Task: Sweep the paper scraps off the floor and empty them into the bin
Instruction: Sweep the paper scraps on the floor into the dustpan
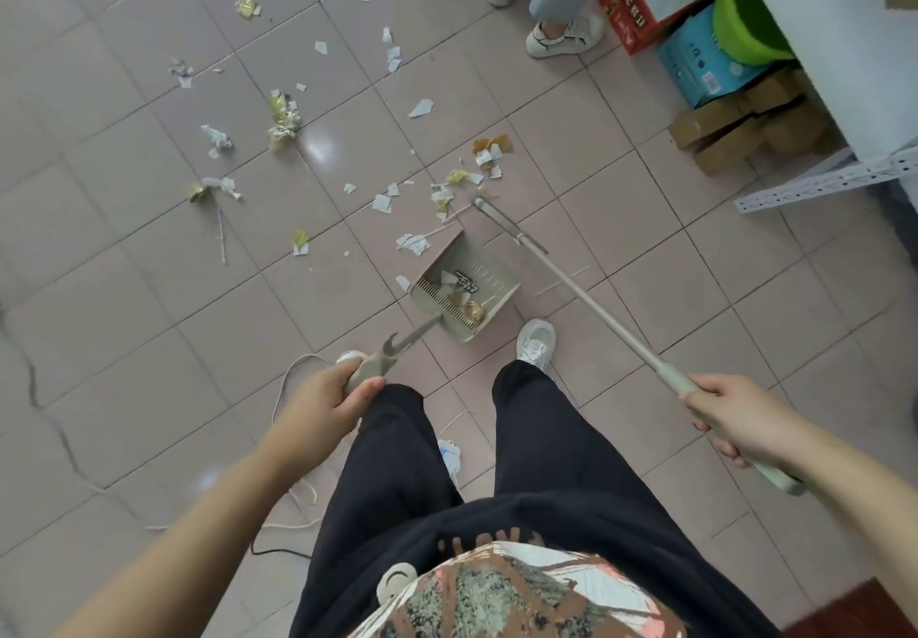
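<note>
My left hand (332, 396) grips the handle of a beige long-handled dustpan (489, 272), which rests on the tiled floor just ahead of my feet with a few scraps inside. My right hand (734, 419) grips the grey handle of a broom (591, 299). The broom's thin head touches the floor right of the dustpan's mouth. Paper scraps (283, 118), white and yellow, lie scattered over the tiles ahead and to the left. A small cluster of scraps (477, 168) lies near the broom head. No bin is in view.
Another person's legs and white shoes (564, 36) stand at the far right. Cardboard boxes (695, 61) and a green tub (745, 21) sit under a white shelf (854, 105). White and black cables (293, 488) lie on the floor by my left foot.
</note>
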